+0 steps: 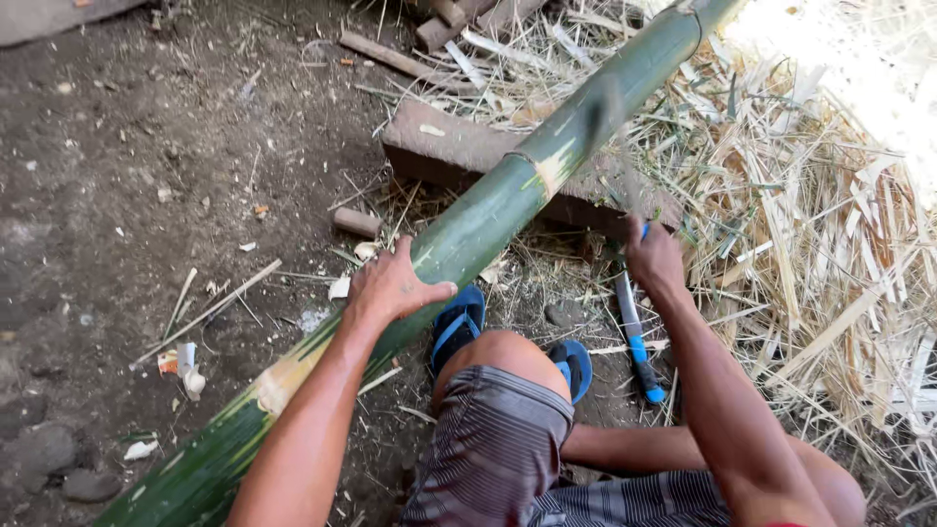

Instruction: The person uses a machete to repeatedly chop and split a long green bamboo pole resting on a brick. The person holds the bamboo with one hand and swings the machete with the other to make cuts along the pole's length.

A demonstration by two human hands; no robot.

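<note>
Bamboo pole: a thick green bamboo pole (pixel 478 229) runs from near left to far right across the dirt, its far part resting on a wooden block (pixel 444 146).
Left hand: your left hand (pixel 390 285) lies flat on top of the pole, fingers spread, thumb hooked over the right side, pressing and not clenched.
Right hand: your right hand (pixel 652 259) is clenched round a handle just right of the pole; what it grips streaks up into blur over the bamboo, so I cannot tell the tool.
Knife: a blue-handled knife (pixel 632 332) lies on the ground just below that fist.
Feet: blue sandals (pixel 459 322) sit tucked against the pole, your knee above them.
Right side: pale bamboo shavings (pixel 830 244) heaped thick.
Left side: bare dirt ground (pixel 127 176), scattered chips.
</note>
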